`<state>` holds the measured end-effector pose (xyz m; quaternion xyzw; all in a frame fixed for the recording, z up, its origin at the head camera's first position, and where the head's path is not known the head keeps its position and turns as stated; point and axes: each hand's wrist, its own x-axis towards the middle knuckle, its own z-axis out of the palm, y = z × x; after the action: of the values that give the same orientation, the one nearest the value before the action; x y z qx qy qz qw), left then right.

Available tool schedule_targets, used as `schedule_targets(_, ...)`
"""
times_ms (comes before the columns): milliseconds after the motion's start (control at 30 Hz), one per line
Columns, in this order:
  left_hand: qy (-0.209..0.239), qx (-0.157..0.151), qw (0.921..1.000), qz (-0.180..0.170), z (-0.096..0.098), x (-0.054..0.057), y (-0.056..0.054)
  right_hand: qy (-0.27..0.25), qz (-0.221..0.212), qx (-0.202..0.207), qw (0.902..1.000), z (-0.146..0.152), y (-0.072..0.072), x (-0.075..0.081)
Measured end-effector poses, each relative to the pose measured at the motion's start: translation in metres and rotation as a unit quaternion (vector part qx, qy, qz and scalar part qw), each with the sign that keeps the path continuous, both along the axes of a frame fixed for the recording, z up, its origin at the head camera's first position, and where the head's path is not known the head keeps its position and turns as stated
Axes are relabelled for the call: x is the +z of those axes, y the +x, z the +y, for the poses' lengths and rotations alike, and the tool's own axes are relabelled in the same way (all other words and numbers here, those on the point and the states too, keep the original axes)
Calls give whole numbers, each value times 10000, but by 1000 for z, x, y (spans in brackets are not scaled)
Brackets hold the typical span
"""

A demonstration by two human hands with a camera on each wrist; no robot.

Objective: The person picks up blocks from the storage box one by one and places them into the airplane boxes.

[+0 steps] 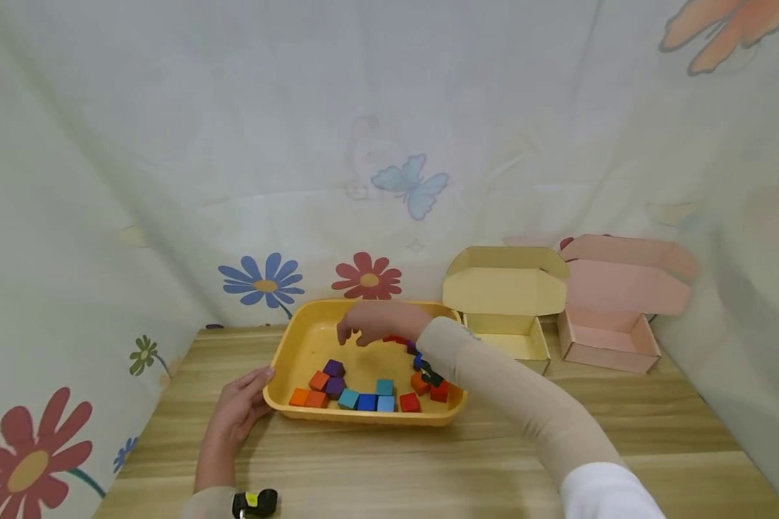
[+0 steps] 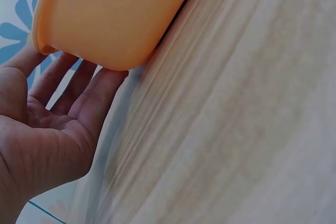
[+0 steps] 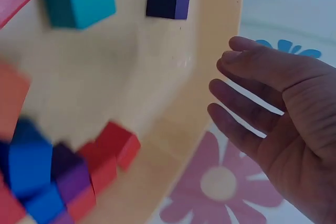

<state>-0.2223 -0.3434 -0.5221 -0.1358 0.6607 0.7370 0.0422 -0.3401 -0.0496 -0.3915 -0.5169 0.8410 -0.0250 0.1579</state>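
My left hand [image 1: 239,407] holds the left end of a yellow plastic tray [image 1: 363,417], thumb at the rim and fingers against the outer wall; the tray wall [image 2: 115,19] fills the top of the left wrist view. Over the back of the tray hovers my right hand [image 1: 379,321], its fingers loosely bent with nothing between them, as the right wrist view of that hand [image 3: 283,114] confirms. Inside lie colored cubes: purple cubes [image 1: 334,388] and orange cubes [image 1: 300,396] at the left, a teal cube [image 3: 81,1], blue cubes [image 1: 366,402] and red cubes [image 1: 410,402]. My right forearm hides some.
Right of the tray stands an open yellow cardboard box [image 1: 506,288], partly behind my right sleeve [image 1: 506,389]. Beside it is an open pink box [image 1: 613,346]. Both lids are raised against the flowered curtain [image 1: 389,108]. All stand on a wood-grain table [image 1: 376,468].
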Motion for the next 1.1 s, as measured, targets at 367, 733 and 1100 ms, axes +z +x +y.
schedule_targets(367, -62, 28, 9999, -78, 2, -6, 0, -111, -450, 227, 9987, -37, 0, -42)
schedule_targets(733, -154, 72, 9998, -93, -1, -2, -2, 96, -227, 356, 9991, -61, -1, -61)
schedule_targets(1100, -170, -125, 9998, 16, -3, -3, -2, 264, -169, 310, 9990, -62, -4, -58)
